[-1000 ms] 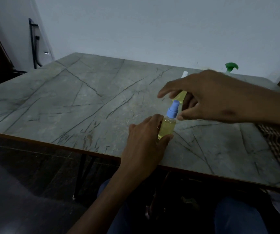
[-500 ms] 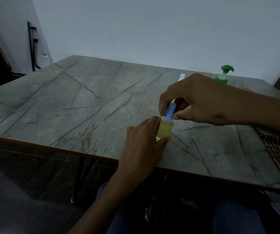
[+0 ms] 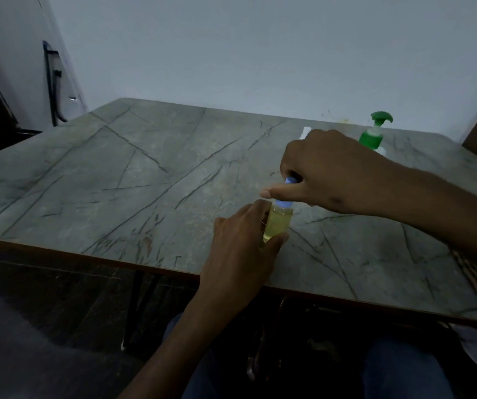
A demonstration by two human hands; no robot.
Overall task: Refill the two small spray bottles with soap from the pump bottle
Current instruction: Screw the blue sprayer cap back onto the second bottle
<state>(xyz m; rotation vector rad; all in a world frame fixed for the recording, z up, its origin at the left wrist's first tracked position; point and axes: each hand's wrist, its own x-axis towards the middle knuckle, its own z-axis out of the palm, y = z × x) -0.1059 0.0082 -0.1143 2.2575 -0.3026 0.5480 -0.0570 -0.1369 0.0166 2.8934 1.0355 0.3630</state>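
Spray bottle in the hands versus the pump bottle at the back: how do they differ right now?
The spray bottle has a blue top and yellowish liquid; the pump bottle has a green pump head and collar. The spray bottle is held, left hand around its body and right hand on its top; the pump bottle stands untouched. The spray bottle is near the table's front edge, the pump bottle far back right. Both are upright.

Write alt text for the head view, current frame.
Two bare hands work a small spray bottle of yellow liquid near the front edge of a grey marble-pattern table: the left hand grips its body, the right hand closes on its blue cap. A green pump bottle stands behind at the far right.
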